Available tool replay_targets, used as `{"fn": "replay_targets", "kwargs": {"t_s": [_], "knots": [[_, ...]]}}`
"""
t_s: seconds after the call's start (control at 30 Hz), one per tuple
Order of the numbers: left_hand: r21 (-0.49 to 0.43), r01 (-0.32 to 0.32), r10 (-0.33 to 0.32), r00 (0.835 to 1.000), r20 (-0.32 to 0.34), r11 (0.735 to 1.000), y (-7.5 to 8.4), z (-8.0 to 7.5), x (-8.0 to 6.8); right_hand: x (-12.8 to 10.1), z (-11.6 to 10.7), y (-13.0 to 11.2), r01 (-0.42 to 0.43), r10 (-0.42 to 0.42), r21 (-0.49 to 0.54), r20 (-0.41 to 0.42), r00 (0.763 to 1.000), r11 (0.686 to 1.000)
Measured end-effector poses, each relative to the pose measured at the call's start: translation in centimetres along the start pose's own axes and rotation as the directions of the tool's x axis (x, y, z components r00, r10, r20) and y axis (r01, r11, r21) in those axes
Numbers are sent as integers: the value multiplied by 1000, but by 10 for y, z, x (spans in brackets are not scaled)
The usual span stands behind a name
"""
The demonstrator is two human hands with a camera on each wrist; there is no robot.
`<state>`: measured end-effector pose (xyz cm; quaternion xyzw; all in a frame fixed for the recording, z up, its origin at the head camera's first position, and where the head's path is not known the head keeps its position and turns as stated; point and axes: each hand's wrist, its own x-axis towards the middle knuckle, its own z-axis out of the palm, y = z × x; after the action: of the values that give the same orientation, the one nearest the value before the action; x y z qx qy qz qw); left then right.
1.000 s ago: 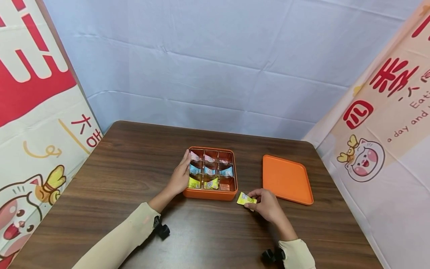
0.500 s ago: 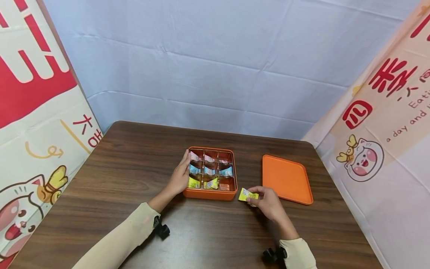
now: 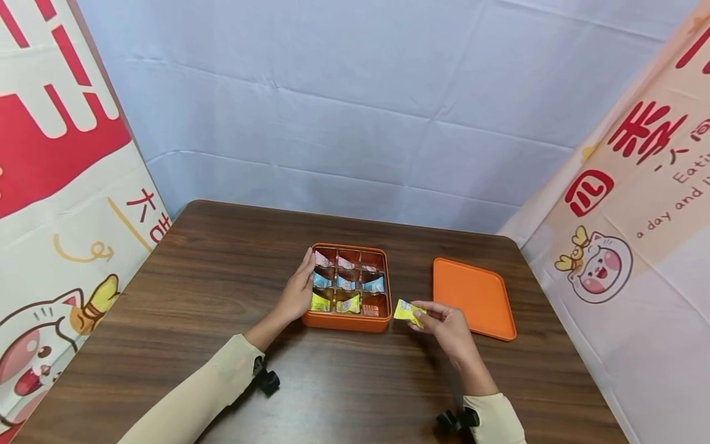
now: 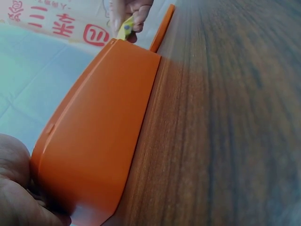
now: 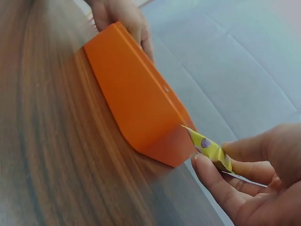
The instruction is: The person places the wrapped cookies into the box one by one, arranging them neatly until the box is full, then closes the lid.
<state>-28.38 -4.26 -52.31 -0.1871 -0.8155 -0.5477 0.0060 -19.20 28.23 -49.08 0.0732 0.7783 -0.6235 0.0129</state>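
Note:
An orange box (image 3: 347,322) with a grid of compartments sits mid-table, holding small wrapped candies: pink ones at the back, blue candies (image 3: 346,283) in the middle row, yellow candies (image 3: 348,304) in front. Its front right compartment (image 3: 375,304) shows a bare reddish floor. My left hand (image 3: 297,292) rests along the box's left side, fingers fairly straight. Between thumb and fingers, my right hand (image 3: 447,327) pinches a yellow candy (image 3: 407,311) by its right part, just right of the box's front right corner. In the right wrist view, this candy (image 5: 210,149) overlaps the box's corner.
An orange lid (image 3: 473,296) lies flat on the brown wooden table (image 3: 233,259), right of the box and beyond my right hand. A pale cloth backdrop (image 3: 344,111) rises behind the table, with printed banners at both sides.
My right hand has raised the yellow candy a little and shifted slightly away from me and to the right. The left hand and the box have stayed in place.

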Motion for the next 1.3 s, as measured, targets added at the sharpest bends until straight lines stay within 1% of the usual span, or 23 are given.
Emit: {"fn": "replay_targets", "kwargs": {"t_s": [0.2,0.43,0.53,0.67,0.8,0.9,1.07,1.13,1.3], "knots": [[-4,2,-2,1000,-1,1000,2,0,0,1,0,-4,-17,14,63,47,999,998],[-3,7,-7,1000,8,1000,2,0,0,4,2,-13,-33,29,118,38,999,992],[-4,0,0,1000,2,1000,2,0,0,6,3,-16,-29,23,120,54,998,992],[-5,-8,8,1000,-12,1000,3,0,0,9,6,-20,-23,13,103,100,995,994],[2,-6,6,1000,-10,1000,1,1,0,13,12,-21,-38,25,100,127,992,994],[11,-1,1,1000,-6,1000,-1,1,1,14,16,-22,-42,30,87,135,990,995],[15,0,0,1000,-3,1000,-3,2,1,20,21,-24,-33,26,50,123,992,998],[11,-1,1,1000,-3,1000,-3,2,1,22,22,-25,-24,21,26,114,993,999],[3,-4,4,1000,-6,1000,-3,2,2,26,25,-29,12,-5,-53,121,993,999]]}}
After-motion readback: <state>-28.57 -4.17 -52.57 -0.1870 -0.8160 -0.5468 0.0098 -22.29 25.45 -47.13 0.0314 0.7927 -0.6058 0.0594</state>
